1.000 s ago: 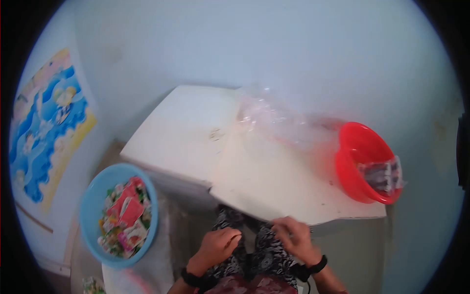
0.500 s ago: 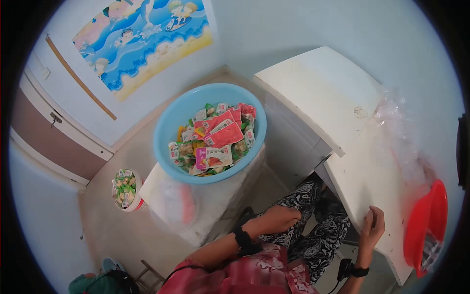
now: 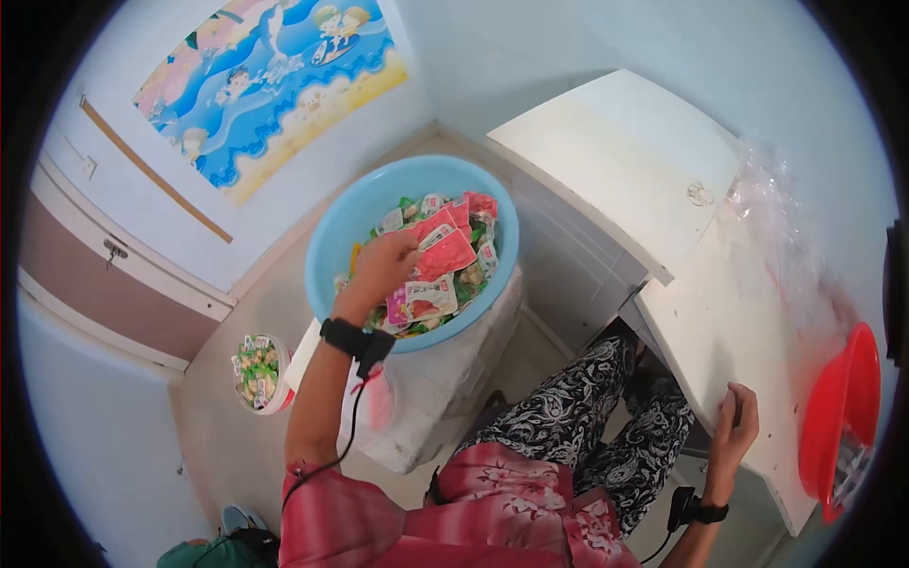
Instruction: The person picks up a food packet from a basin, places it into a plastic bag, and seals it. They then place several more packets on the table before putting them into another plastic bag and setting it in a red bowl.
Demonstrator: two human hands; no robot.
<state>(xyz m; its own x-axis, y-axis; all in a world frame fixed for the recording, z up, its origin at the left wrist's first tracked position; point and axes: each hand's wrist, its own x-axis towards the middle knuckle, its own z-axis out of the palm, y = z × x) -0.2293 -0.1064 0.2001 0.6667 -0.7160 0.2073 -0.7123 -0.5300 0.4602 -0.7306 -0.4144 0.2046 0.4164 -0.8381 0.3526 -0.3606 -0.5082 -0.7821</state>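
Observation:
My left hand [image 3: 383, 272] is over the near left part of a light blue basin [image 3: 320, 242], its back toward me and its fingers bent down at the packets, some of them hidden; nothing shows in its grasp. In the basin lie several flat red packets [image 3: 445, 254], a white and purple packet [image 3: 429, 297] and many small green and clear packets. Over by the white table [image 3: 696, 346], my right hand [image 3: 737, 424] rests at the near edge, fingers loosely bent and apart, holding nothing.
A white bucket [image 3: 284, 386] of green packets stands on the floor at left. To the right, a red basin [image 3: 833, 417] sits tilted with clear wrappers, and crumpled clear plastic [image 3: 781, 227] lies behind it. A raised white board [image 3: 615, 142] is at the back.
My left hand has moved from above my thigh up and left to the packets in the blue basin. My right hand stays by the table edge. The view has shifted slightly.

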